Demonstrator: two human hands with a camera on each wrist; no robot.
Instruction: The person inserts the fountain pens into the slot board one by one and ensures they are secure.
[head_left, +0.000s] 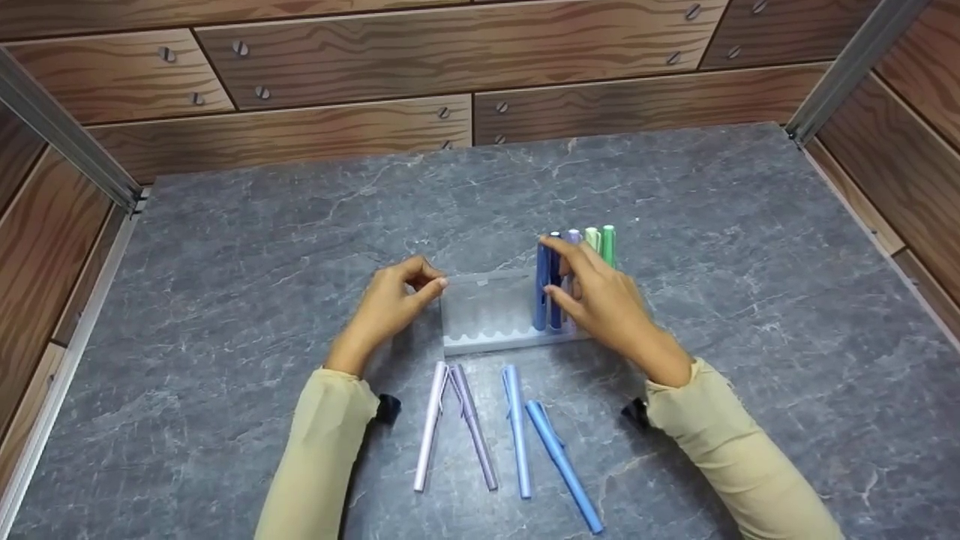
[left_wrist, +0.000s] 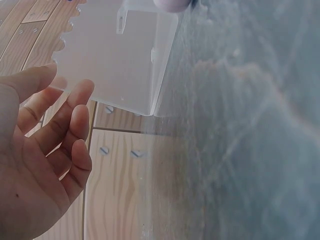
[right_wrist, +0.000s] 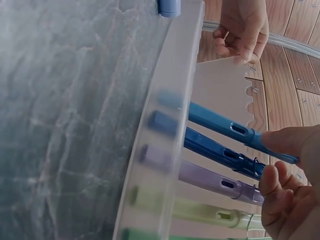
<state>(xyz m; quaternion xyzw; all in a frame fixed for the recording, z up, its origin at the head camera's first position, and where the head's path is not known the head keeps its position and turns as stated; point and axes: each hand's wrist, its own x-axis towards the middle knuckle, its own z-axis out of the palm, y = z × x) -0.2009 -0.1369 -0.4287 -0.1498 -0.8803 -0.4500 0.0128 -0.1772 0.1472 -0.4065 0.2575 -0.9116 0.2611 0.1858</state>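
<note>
1. Wood-grain panels (head_left: 450, 45) are enclosing a grey, marble-patterned counter (head_left: 262, 240) at the back and both sides.
2. Right hand (head_left: 607, 300): its thumb and fingers are closing round the upper part of a medium-blue pen (head_left: 541, 289), leaving only the pen's width between them.
3. Pen position: the medium-blue pen is standing upright at the left end of a row of five, just left of the right palm. Its long axis is running vertically; the right hand is the nearer one.
4. Left hand (head_left: 386, 300): thumb and index finger are pinching the upper left corner of the rack (head_left: 487, 307); the other fingers are curling loosely.
5. Relation: the rack's bare notches are lying between the medium-blue pen and the left hand.
6. Appearance: the rack is showing translucent plastic with a scalloped ledge; the medium-blue pen is showing a slim barrel with an oval window.
7. Loose pens: a pale lilac pen (head_left: 430, 427), a purple pen (head_left: 474, 431), a light-blue pen (head_left: 517, 435) and a bright-blue pen (head_left: 566, 469) are lying on the near side of the rack, their long axes pointing roughly towards it.
</note>
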